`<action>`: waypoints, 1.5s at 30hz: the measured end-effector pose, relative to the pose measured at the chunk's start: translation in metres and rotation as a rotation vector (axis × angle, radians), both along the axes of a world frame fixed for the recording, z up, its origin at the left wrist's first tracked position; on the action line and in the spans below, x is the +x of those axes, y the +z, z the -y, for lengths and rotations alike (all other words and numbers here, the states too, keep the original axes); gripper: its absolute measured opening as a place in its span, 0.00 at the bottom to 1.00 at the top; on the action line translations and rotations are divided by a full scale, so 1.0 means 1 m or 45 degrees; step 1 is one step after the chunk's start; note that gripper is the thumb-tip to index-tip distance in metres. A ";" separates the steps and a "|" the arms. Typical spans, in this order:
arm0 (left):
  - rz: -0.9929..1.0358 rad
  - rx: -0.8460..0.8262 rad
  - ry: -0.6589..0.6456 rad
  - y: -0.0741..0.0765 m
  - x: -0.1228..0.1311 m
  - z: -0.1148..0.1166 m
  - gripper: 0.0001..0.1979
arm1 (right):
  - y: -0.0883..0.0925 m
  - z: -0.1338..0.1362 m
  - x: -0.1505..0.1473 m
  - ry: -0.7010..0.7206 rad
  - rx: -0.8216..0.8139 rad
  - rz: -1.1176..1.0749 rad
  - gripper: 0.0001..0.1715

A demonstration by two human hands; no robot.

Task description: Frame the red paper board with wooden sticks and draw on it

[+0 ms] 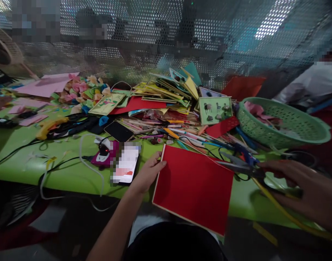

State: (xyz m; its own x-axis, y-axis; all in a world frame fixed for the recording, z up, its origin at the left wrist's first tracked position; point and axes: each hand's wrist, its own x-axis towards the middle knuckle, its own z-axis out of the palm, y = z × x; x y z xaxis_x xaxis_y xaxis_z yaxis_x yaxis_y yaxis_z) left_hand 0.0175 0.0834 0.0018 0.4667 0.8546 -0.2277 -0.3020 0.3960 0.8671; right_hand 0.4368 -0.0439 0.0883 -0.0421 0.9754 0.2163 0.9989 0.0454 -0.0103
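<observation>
My left hand [148,174] grips the left edge of a red card sheet [193,188] and holds it out over the near edge of the green table [65,166]. My right hand [304,188] is closed round the handles of a pair of scissors [239,166], whose blades touch the sheet's upper right corner. A thin yellow strip [288,214] hangs from the right hand down toward the lower right.
A phone [126,165] with a lit screen lies left of the left hand, with cables and a yellow glue gun [50,126] further left. Piles of cards, sticks and paper flowers cover the back. A green basket [285,123] stands at right, a person in white behind it.
</observation>
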 end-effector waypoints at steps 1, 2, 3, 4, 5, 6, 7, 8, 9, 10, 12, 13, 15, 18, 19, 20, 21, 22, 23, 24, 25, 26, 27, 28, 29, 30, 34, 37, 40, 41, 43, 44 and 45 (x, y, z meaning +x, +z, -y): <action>0.003 0.003 -0.007 0.000 0.000 0.000 0.25 | 0.000 -0.001 -0.002 0.050 -0.017 -0.010 0.33; 0.004 0.008 -0.016 0.000 0.000 0.000 0.25 | 0.001 -0.003 -0.004 0.094 -0.033 -0.020 0.33; 0.006 0.014 -0.026 -0.001 0.000 0.000 0.25 | 0.000 -0.004 -0.007 0.119 -0.044 -0.028 0.33; 0.008 0.019 -0.038 -0.001 0.000 0.001 0.24 | 0.001 -0.006 -0.011 0.128 -0.053 -0.035 0.33; 0.010 0.021 -0.052 -0.001 -0.001 0.001 0.24 | 0.001 -0.008 -0.015 0.132 -0.066 -0.047 0.33; 0.012 0.019 -0.066 -0.001 -0.001 0.001 0.24 | 0.002 -0.010 -0.019 0.129 -0.080 -0.061 0.33; 0.015 0.014 -0.078 0.000 -0.001 0.002 0.24 | 0.003 -0.012 -0.025 0.123 -0.093 -0.073 0.33; 0.019 0.012 -0.084 0.000 -0.001 0.002 0.24 | 0.004 -0.013 -0.030 0.117 -0.103 -0.082 0.33; 0.022 0.012 -0.084 0.001 -0.001 0.002 0.24 | 0.006 -0.015 -0.036 0.110 -0.113 -0.086 0.32; 0.026 0.012 -0.081 0.001 -0.001 0.002 0.24 | 0.009 -0.016 -0.041 0.103 -0.125 -0.087 0.31; 0.031 0.011 -0.070 0.002 -0.001 0.003 0.23 | 0.012 -0.019 -0.048 0.085 -0.157 -0.086 0.31; 0.031 0.008 -0.069 0.003 -0.001 0.003 0.24 | 0.013 -0.019 -0.049 0.078 -0.174 -0.090 0.30; 0.027 0.007 -0.070 0.003 -0.001 0.002 0.24 | 0.013 -0.020 -0.048 0.072 -0.195 -0.103 0.30; 0.014 0.014 -0.066 0.002 -0.001 0.002 0.24 | 0.011 -0.019 -0.040 0.098 -0.180 -0.100 0.31; 0.011 0.013 -0.064 0.002 -0.001 0.003 0.24 | 0.010 -0.018 -0.038 0.107 -0.166 -0.092 0.31; 0.008 0.013 -0.061 0.002 -0.001 0.003 0.24 | 0.010 -0.018 -0.036 0.118 -0.155 -0.083 0.32; 0.006 0.014 -0.060 0.001 -0.001 0.003 0.23 | 0.011 -0.017 -0.036 0.128 -0.147 -0.073 0.33; 0.002 0.019 -0.058 0.001 -0.001 0.003 0.23 | 0.012 -0.017 -0.036 0.134 -0.141 -0.061 0.33; -0.002 0.028 -0.058 0.001 -0.001 0.003 0.22 | 0.013 -0.017 -0.037 0.138 -0.140 -0.049 0.32; -0.008 0.037 -0.058 0.001 -0.001 0.003 0.22 | 0.014 -0.017 -0.039 0.138 -0.140 -0.035 0.32; -0.013 0.044 -0.061 0.000 -0.001 0.003 0.21 | 0.015 -0.017 -0.040 0.132 -0.140 -0.020 0.31; -0.017 0.049 -0.060 0.000 -0.001 0.003 0.22 | 0.016 -0.017 -0.040 0.125 -0.140 -0.008 0.31; -0.023 0.057 -0.062 0.000 -0.001 0.002 0.22 | 0.016 -0.018 -0.040 0.118 -0.142 0.000 0.31; -0.029 0.067 -0.064 0.000 -0.001 0.002 0.22 | 0.016 -0.018 -0.039 0.114 -0.146 0.006 0.31; -0.037 0.077 -0.067 -0.001 -0.001 0.002 0.22 | 0.016 -0.018 -0.037 0.108 -0.152 0.014 0.31; -0.043 0.087 -0.067 -0.001 -0.001 0.001 0.22 | 0.016 -0.018 -0.034 0.099 -0.153 0.023 0.31; -0.056 0.068 -0.049 -0.007 -0.002 0.000 0.23 | 0.014 -0.018 -0.030 0.064 -0.155 0.053 0.32; -0.065 0.054 -0.022 -0.008 -0.002 0.001 0.22 | 0.012 -0.019 -0.035 0.083 -0.151 0.047 0.32; -0.062 0.056 -0.016 -0.004 -0.001 0.002 0.22 | 0.011 -0.020 -0.039 0.098 -0.135 0.047 0.32; -0.060 0.055 -0.024 -0.002 -0.001 0.002 0.22 | 0.010 -0.020 -0.039 0.103 -0.128 0.053 0.33; -0.062 0.056 -0.038 0.002 -0.001 0.002 0.23 | 0.009 -0.020 -0.036 0.112 -0.118 0.081 0.32; -0.064 0.057 -0.039 0.003 0.000 0.002 0.23 | 0.008 -0.019 -0.033 0.120 -0.114 0.096 0.32; -0.067 0.058 -0.039 0.003 0.000 0.002 0.24 | 0.008 -0.018 -0.031 0.128 -0.116 0.112 0.33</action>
State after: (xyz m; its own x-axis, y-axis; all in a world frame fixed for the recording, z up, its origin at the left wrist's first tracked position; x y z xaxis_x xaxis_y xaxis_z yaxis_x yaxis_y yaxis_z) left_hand 0.0175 0.0814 0.0052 0.4812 0.8501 -0.2140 -0.2439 0.3643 0.8988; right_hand 0.4062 -0.0257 0.0962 -0.1550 0.9808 0.1181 0.9867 0.1477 0.0682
